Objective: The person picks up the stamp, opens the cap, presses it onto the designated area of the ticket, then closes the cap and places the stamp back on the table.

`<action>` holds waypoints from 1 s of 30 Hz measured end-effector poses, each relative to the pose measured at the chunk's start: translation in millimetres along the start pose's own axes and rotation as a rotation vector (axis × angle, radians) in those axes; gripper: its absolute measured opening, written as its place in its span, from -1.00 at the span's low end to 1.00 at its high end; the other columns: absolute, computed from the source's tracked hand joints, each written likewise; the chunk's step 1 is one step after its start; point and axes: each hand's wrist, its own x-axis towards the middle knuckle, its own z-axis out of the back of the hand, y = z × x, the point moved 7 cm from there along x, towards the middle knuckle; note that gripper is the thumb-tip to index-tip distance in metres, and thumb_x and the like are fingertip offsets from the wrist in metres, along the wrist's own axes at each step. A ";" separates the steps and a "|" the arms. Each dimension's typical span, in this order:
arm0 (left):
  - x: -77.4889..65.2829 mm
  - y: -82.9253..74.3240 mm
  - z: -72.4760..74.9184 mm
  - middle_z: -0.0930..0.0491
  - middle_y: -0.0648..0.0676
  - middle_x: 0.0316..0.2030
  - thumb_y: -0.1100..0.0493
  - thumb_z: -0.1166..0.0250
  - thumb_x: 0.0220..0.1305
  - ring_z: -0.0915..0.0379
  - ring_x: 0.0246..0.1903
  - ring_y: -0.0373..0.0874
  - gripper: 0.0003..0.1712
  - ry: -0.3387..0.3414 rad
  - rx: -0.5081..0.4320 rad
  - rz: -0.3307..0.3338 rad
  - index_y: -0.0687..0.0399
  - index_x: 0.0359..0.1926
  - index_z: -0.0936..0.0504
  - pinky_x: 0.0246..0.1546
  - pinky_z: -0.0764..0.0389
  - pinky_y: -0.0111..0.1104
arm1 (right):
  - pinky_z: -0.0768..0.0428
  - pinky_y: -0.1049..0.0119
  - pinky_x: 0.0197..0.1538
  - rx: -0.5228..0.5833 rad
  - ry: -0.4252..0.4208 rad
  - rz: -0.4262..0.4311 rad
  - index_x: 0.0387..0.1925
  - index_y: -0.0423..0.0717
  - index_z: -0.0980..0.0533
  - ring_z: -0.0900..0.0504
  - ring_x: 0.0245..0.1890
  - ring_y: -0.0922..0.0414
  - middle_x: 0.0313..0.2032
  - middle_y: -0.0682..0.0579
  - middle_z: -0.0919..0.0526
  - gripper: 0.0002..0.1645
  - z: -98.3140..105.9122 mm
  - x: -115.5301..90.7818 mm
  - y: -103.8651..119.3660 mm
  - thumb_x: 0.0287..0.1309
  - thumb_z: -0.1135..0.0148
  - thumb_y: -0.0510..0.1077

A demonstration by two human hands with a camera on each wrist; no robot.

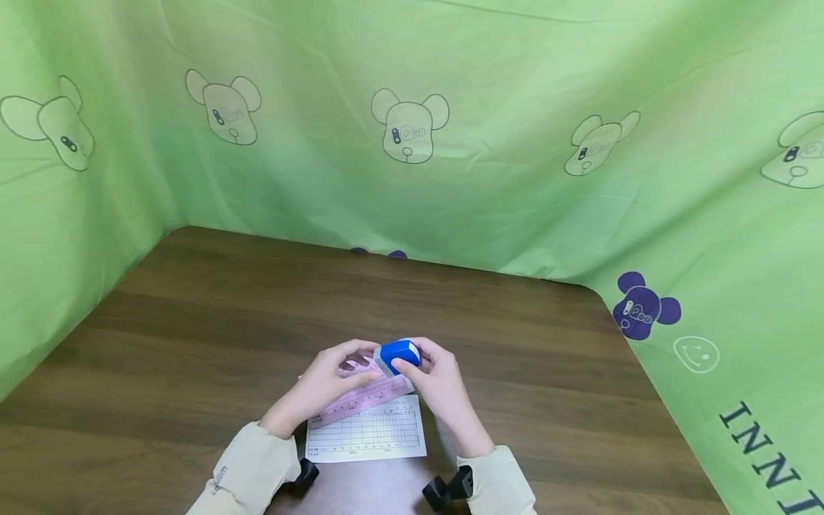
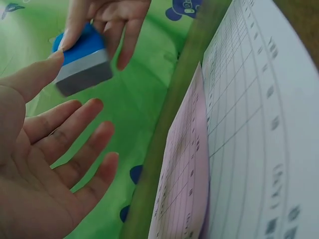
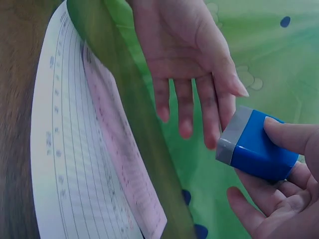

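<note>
In the head view my right hand [image 1: 444, 379] holds a small blue-and-grey block [image 1: 397, 355] between thumb and fingers, above the papers. The block is blue at the held end, with a grey band at the end towards my left hand. My left hand [image 1: 331, 375] lies beside that grey end, fingers spread and palm facing the block. In the left wrist view its thumb tip overlaps the block [image 2: 82, 64]. Below the hands, a pink printed sheet [image 1: 360, 400] lies at a slant over a white form [image 1: 367, 434] with a ruled grid.
The papers lie on a brown wood-grain table [image 1: 193, 343]. A pale, smooth area [image 1: 367, 486] shows at the near side of the white form. Green cloth [image 1: 309, 157] with bear-head drawings hangs round the back and sides of the table.
</note>
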 end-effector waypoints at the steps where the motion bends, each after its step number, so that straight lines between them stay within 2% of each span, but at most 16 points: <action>1: -0.1 -1.5 -0.4 -0.66 0.08 -0.04 0.05 -0.34 0.23 -0.57 -0.08 -0.06 -0.51 -0.006 0.000 -0.014 0.08 0.16 -0.54 -0.05 -0.59 -0.38 | -0.67 0.27 -0.01 0.011 0.006 0.006 -0.06 -0.34 -0.55 -0.73 -0.15 -0.03 -0.13 -0.27 -0.69 -0.68 -1.3 -0.1 1.6 0.13 -0.32 -0.30; 5: -0.9 -5.3 -1.2 -0.67 0.08 -0.13 0.09 -0.35 0.23 -0.57 -0.12 -0.08 -0.55 -0.034 -0.020 -0.051 0.12 0.12 -0.55 -0.08 -0.59 -0.39 | -0.67 0.33 -0.02 0.046 0.030 0.008 -0.05 -0.32 -0.55 -0.72 -0.16 0.03 -0.13 -0.26 -0.69 -0.68 -5.3 -0.3 3.9 0.13 -0.31 -0.32; 14: -7.3 -9.4 2.0 -0.68 0.03 -0.22 0.15 -0.38 0.19 -0.56 -0.23 -0.25 -0.62 -0.110 -0.101 -0.056 0.05 0.04 -0.59 -0.12 -0.59 -0.43 | -0.59 0.52 -0.02 0.077 0.079 0.048 0.00 -0.37 -0.53 -0.64 -0.19 0.35 -0.10 -0.32 -0.67 -0.63 -10.8 1.4 6.3 0.15 -0.29 -0.32; 20: -8.7 -11.2 1.4 -0.67 0.00 -0.30 0.16 -0.37 0.20 -0.54 -0.27 -0.29 -0.73 -0.143 -0.101 -0.072 0.05 -0.07 -0.61 -0.14 -0.59 -0.41 | -0.59 0.54 -0.02 0.079 0.074 0.019 0.01 -0.33 -0.54 -0.63 -0.20 0.32 -0.09 -0.29 -0.67 -0.62 -12.7 1.5 3.4 0.14 -0.31 -0.30; 30: -10.2 -10.3 2.3 -0.62 -0.07 -0.35 0.15 -0.40 0.16 -0.46 -0.28 -0.27 -0.78 -0.184 -0.024 -0.059 0.01 -0.16 -0.62 -0.16 -0.52 -0.42 | -0.63 0.44 0.00 0.073 0.064 -0.007 0.00 -0.29 -0.55 -0.66 -0.20 0.22 -0.12 -0.25 -0.68 -0.62 -12.9 -0.4 0.4 0.12 -0.33 -0.30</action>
